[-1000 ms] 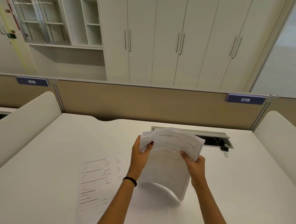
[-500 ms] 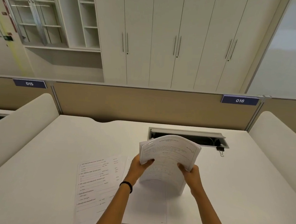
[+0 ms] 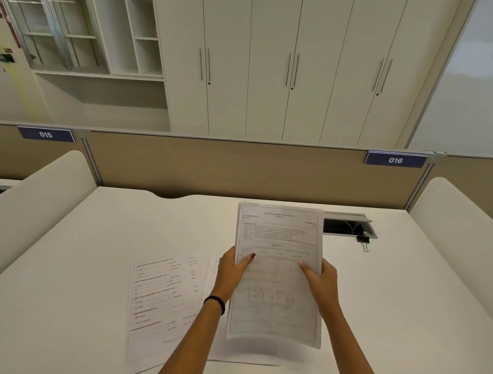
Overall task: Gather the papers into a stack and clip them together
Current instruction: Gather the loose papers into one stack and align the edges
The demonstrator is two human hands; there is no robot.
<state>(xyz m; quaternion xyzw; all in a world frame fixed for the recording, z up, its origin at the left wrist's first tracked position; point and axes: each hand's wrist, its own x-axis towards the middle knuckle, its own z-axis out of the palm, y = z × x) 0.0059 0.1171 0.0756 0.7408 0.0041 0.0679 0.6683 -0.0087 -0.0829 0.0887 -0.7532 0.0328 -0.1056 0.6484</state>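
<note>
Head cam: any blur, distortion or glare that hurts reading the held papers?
Head view: wide-angle bend bows the cabinet doors and the partition; the held stack is sharp-ish at its top, but its lower half smears and the print is unreadable; soft, even light, no glare, a faint shadow on the desk below the stack; the binder clip is small but distinct.

Setting: open-plan office, partitioned workstation. A white bench (image 3: 88, 263) is enclosed at the back by a tan divider panel (image 3: 240, 169), on which numbered blue plates are mounted: "015" (image 3: 46, 134) at left of the frame, "016" (image 3: 395, 160) at right. A cable-access hatch (image 3: 350, 224) is set into the bench at right of centre, with a black binder clip (image 3: 364, 242) just beside it. Full-height white cupboards (image 3: 277, 60) with slim bar handles are seen across the upper frame; glazed shelving (image 3: 47, 21) is recorded at upper left. Printed forms (image 3: 161, 297) are laid on the bench.
</note>
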